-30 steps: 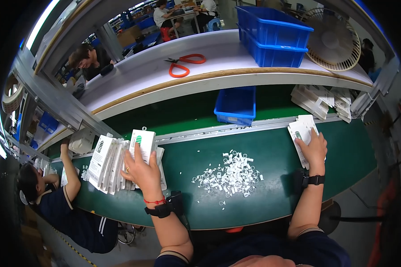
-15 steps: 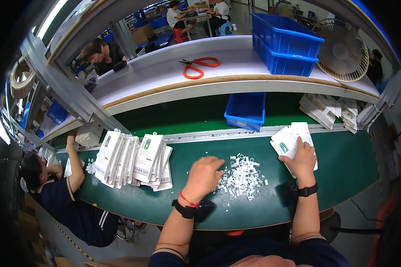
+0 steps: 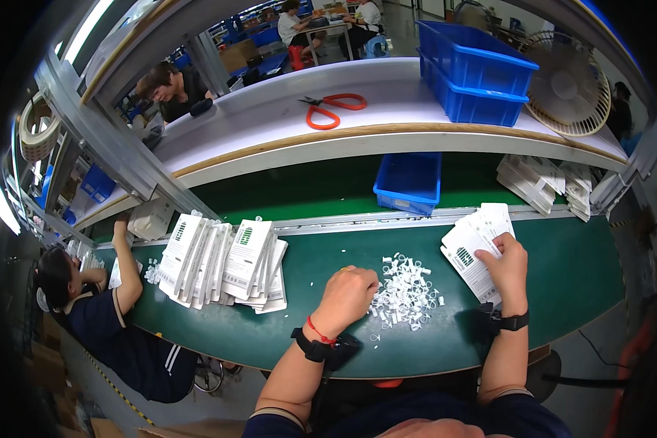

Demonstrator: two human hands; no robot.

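Note:
My right hand [image 3: 506, 271] grips the edge of a few flat white printed packages [image 3: 471, 255], its thumb lying across their face. They are fanned out over the green tabletop. At the left edge of a heap of small white plastic clips with loops [image 3: 409, 292], my left hand [image 3: 347, 296] is closed with its fingertips curled under. What those fingers hold, if anything, is hidden. Left of that hand, more white printed packages [image 3: 247, 255] lie in overlapping stacks [image 3: 190, 255].
A blue bin [image 3: 409, 201] stands behind the heap. Above runs a white shelf [image 3: 263, 124] with red-handled scissors [image 3: 332, 109], stacked blue bins [image 3: 474, 80] and a fan [image 3: 568, 84]. More white packages [image 3: 529, 182] lie at the back right. A co-worker [image 3: 102, 321] sits at the left.
My left hand has moved slightly right and down to the heap, and its fingers have curled in. My right hand has shifted toward the packages' right edge, and they are fanned and tilted differently.

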